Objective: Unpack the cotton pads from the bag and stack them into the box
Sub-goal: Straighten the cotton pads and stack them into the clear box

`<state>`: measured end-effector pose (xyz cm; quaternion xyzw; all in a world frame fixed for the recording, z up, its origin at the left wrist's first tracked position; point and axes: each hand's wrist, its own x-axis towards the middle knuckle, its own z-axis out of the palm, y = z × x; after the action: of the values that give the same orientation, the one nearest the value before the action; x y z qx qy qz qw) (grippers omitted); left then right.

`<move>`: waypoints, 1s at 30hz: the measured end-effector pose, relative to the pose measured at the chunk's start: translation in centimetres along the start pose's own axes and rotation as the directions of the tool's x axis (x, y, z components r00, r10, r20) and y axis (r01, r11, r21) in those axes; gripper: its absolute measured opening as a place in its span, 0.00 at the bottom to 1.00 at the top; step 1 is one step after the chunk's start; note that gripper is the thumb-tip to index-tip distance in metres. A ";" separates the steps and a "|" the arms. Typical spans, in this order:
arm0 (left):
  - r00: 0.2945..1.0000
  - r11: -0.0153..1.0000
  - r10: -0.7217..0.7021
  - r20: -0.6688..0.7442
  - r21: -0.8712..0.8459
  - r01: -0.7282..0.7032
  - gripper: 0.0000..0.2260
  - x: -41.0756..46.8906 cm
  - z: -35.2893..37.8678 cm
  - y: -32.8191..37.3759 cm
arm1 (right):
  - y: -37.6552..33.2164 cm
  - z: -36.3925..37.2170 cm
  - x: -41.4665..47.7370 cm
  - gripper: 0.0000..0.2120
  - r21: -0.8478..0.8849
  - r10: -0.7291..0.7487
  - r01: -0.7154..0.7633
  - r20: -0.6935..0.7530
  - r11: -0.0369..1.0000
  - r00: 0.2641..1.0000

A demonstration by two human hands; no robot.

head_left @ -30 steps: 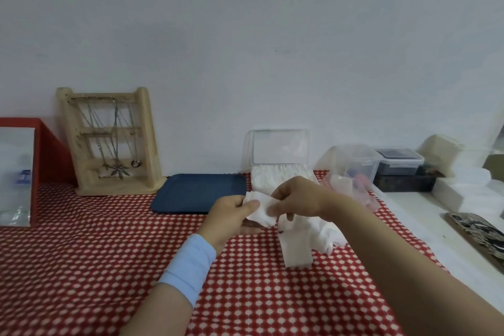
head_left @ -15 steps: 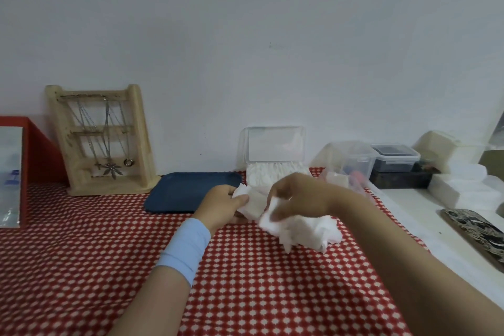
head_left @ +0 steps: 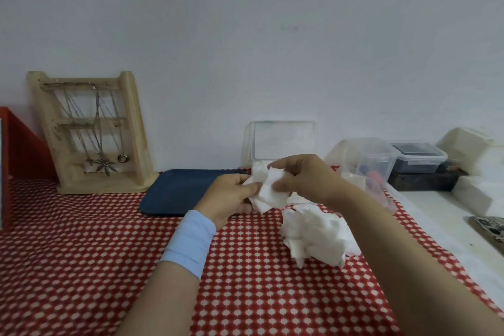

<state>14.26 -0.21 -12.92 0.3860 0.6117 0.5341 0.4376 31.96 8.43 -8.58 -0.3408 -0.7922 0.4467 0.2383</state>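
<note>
Just in front of the open box (head_left: 283, 142), left hand (head_left: 229, 194) and right hand (head_left: 305, 177) pinch a bunch of cotton pads (head_left: 268, 194) between their fingers (head_left: 283, 162); a loose heap (head_left: 313, 237) lies farther from it, on the desk (head_left: 109, 240).

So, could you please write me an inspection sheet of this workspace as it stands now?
Surface: red checked cloth, spread flat.
Job's things: cotton pads held between both hands; a loose pad pile on the cloth by the right forearm; clear box behind the hands, lid up.
Clutter: wooden necklace stand, blue tray, clear tub, dark-lidded container.
Grippers: left hand and right hand both pinch the cotton pads; light blue band on the left wrist.
Cables: nothing seen.
Surroundings: plain white wall; white counter at the right.
</note>
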 end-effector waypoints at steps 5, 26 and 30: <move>1.000 0.990 -0.002 -0.029 0.143 0.006 0.08 0.4 -1.1 -0.2 | -0.8 -0.5 0.9 0.20 -0.122 -0.041 0.052 0.090 0.991 0.995; 0.996 0.971 -0.075 0.055 -0.222 0.085 0.20 -0.2 -1.1 0.1 | 0.1 2.8 1.9 0.23 -0.238 -0.116 0.119 0.026 0.964 0.993; 0.975 0.997 0.003 0.220 -0.072 0.013 0.18 -0.6 -1.5 0.0 | 0.0 2.4 1.6 0.20 -0.186 -0.054 0.061 0.042 0.981 0.998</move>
<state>13.02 -1.21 -12.82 0.4251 0.5407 0.5088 0.5177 29.32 8.29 -9.58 -0.3304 -0.8445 0.3693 0.2032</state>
